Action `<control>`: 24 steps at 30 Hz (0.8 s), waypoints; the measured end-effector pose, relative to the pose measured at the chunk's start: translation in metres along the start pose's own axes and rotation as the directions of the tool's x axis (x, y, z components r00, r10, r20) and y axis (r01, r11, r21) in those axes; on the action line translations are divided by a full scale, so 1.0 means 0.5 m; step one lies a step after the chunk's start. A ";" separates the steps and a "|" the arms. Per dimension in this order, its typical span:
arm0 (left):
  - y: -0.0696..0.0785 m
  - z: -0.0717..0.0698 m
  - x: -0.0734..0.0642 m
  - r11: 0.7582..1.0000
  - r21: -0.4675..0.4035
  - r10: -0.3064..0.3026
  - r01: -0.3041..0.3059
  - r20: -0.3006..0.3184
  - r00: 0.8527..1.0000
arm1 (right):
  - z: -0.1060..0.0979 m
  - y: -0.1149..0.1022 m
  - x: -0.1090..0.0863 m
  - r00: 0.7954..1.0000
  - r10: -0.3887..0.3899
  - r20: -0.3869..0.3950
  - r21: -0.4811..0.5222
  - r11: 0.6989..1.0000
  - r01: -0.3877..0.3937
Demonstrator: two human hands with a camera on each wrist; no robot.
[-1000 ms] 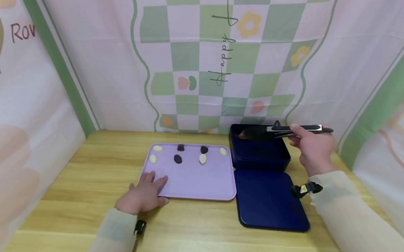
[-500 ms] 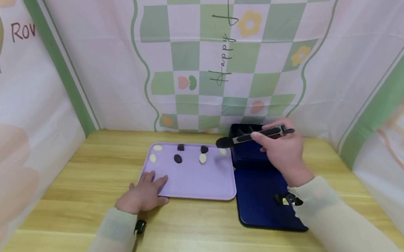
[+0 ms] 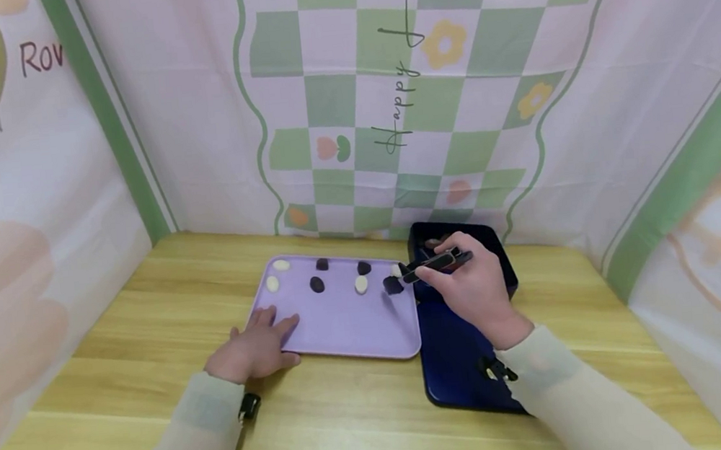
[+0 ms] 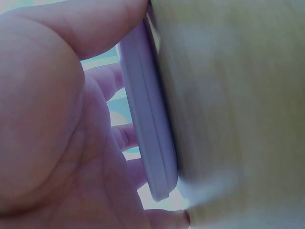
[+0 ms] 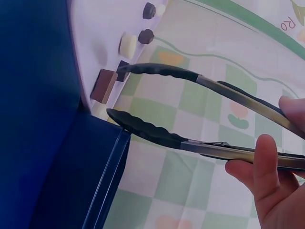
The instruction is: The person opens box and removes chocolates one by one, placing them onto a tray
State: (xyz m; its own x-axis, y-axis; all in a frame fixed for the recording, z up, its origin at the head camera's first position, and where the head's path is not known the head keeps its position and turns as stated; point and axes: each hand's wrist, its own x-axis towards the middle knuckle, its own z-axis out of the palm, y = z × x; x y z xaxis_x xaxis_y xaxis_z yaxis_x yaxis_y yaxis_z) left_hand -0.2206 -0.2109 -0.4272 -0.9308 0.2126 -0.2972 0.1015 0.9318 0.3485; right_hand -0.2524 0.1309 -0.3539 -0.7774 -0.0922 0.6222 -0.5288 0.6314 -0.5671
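My right hand (image 3: 476,290) holds a pair of black-tipped tongs (image 3: 437,265) over the right side of a lilac tray (image 3: 344,328). In the right wrist view the tongs' two arms stand apart, close to a brown block (image 5: 104,87) on the tray; I cannot tell whether they touch it. Several white and dark pieces lie towards the tray's back, among them a white oval (image 3: 361,284) and a dark oval (image 3: 317,284). My left hand (image 3: 256,345) rests on the tray's front left corner, fingers spread, and its thumb lies along the tray's edge (image 4: 150,119).
Right of the tray stands a dark blue box (image 3: 506,262), with some brown pieces inside, partly hidden by my right hand. A flat dark blue lid (image 3: 462,371) lies in front of it. Printed cloth (image 3: 329,97) hangs behind the wooden table (image 3: 327,424).
My right hand has moved left with the tongs, from over the blue box to the tray's right side, and the tips have come lower. The left hand has stayed put.
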 end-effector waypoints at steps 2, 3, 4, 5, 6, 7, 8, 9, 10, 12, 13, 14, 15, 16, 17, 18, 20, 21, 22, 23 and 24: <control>0.000 0.000 -0.001 1.000 -0.001 0.000 0.000 0.000 1.000 | 0.002 -0.001 0.000 1.000 -0.014 -0.002 -0.006 1.000 0.014; 0.000 0.000 0.000 1.000 -0.001 0.000 0.000 0.000 1.000 | 0.003 -0.002 0.000 1.000 -0.020 -0.008 -0.004 1.000 0.020; 0.000 0.000 0.000 1.000 0.000 -0.001 0.001 0.000 1.000 | 0.004 -0.003 0.000 1.000 -0.027 -0.013 0.002 1.000 0.027; 0.000 0.000 0.000 1.000 0.000 -0.001 0.001 0.000 1.000 | 0.005 -0.003 0.001 0.999 -0.035 -0.018 0.008 0.999 0.035; -0.001 0.000 0.000 1.000 0.003 -0.001 0.001 0.000 1.000 | 0.007 -0.003 0.001 0.999 -0.042 -0.021 0.015 0.999 0.043; -0.001 0.000 0.000 1.000 0.004 0.000 0.000 0.000 1.000 | 0.008 -0.003 0.001 0.999 -0.051 -0.021 0.026 0.998 0.051; -0.001 0.001 0.001 1.000 0.006 0.001 -0.001 0.001 1.000 | 0.010 -0.003 0.000 0.998 -0.059 -0.017 0.038 0.998 0.059; -0.001 0.001 0.001 1.000 0.008 0.002 -0.002 0.001 1.000 | 0.013 -0.001 0.000 0.998 -0.064 -0.012 0.046 0.997 0.065; -0.001 0.001 0.001 1.000 0.009 0.003 -0.003 0.001 1.000 | 0.015 0.001 -0.001 0.998 -0.070 -0.004 0.053 0.996 0.070; -0.001 0.002 0.000 1.000 0.008 0.006 -0.006 0.000 1.000 | 0.019 0.005 -0.003 0.996 -0.086 0.013 0.059 0.995 0.085; -0.001 0.002 0.000 1.000 0.008 0.006 -0.006 0.000 1.000 | 0.021 0.007 -0.003 0.995 -0.096 0.019 0.058 0.994 0.095; -0.001 0.002 0.000 1.000 0.009 0.007 -0.007 0.001 1.000 | 0.022 0.009 -0.004 0.994 -0.104 0.022 0.054 0.993 0.103; 0.000 0.002 0.000 1.000 0.009 0.008 -0.008 0.001 1.000 | 0.023 0.011 -0.005 0.993 -0.113 0.025 0.048 0.993 0.111; 0.000 0.002 -0.001 1.000 0.007 0.008 -0.008 0.001 1.000 | 0.023 0.012 -0.005 0.992 -0.121 0.029 0.044 0.992 0.120; 0.001 0.002 -0.001 1.000 0.007 0.009 -0.009 0.001 1.000 | 0.022 0.011 -0.005 0.991 -0.129 0.032 0.042 0.991 0.127; 0.001 0.002 -0.001 1.000 0.007 0.009 -0.009 0.001 1.000 | 0.022 0.012 -0.005 0.990 -0.135 0.034 0.040 0.990 0.133; 0.002 0.001 -0.002 1.000 0.006 0.011 -0.011 0.001 1.000 | 0.019 0.010 -0.006 0.989 -0.139 0.041 0.038 0.990 0.138; 0.003 0.001 -0.002 1.000 0.005 0.012 -0.012 0.000 1.000 | 0.018 0.008 -0.006 0.989 -0.140 0.046 0.038 0.990 0.138; 0.003 0.000 -0.002 1.000 0.005 0.013 -0.013 -0.001 1.000 | 0.017 0.006 -0.006 0.989 -0.138 0.049 0.037 0.990 0.137; 0.003 0.000 -0.003 1.000 0.005 0.014 -0.014 -0.002 1.000 | 0.016 0.005 -0.006 0.989 -0.137 0.053 0.036 0.990 0.136; 0.003 0.000 -0.002 1.000 0.007 0.014 -0.014 -0.003 1.000 | 0.014 0.003 -0.007 0.989 -0.136 0.057 0.035 0.990 0.134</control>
State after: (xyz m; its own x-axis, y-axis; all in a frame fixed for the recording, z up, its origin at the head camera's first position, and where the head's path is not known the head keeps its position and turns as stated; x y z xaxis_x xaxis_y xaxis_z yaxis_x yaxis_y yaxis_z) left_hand -0.2193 -0.2097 -0.4263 -0.9303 0.2247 -0.2900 0.1168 0.9307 0.3466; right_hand -0.2532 0.1267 -0.3606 -0.7165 -0.2203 0.6619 -0.6396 0.5863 -0.4972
